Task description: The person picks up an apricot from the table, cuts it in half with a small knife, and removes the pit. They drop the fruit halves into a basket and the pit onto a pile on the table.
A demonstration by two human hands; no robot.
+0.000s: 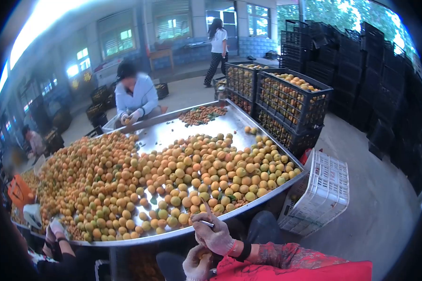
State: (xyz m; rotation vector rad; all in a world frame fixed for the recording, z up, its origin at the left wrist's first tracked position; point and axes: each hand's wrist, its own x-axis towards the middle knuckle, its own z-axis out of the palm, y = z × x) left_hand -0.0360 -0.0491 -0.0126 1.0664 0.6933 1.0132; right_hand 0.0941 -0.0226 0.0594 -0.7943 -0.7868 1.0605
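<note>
At the bottom middle, my right hand [215, 236] wears a pale knit glove and a dark wristband. Its fingers are closed around a slim silvery tool [205, 223], whose kind I cannot tell. Just below and left of it, my left hand [195, 266], also gloved, curls around an apricot [204, 255], mostly hidden by the fingers. Both hands are close together, in front of the near rim of a metal sorting table [262, 200]. A broad heap of orange-yellow apricots [187, 164] covers much of that table, some with green leaves among them.
A white plastic crate [321, 192] stands right of the table. Black crates of apricots [290, 96] rise behind it, near tall crate stacks [349, 61]. Small brown pits [202, 115] lie at the far edge. A person [136, 96] works opposite; another's gloved hands [56, 229] are at left.
</note>
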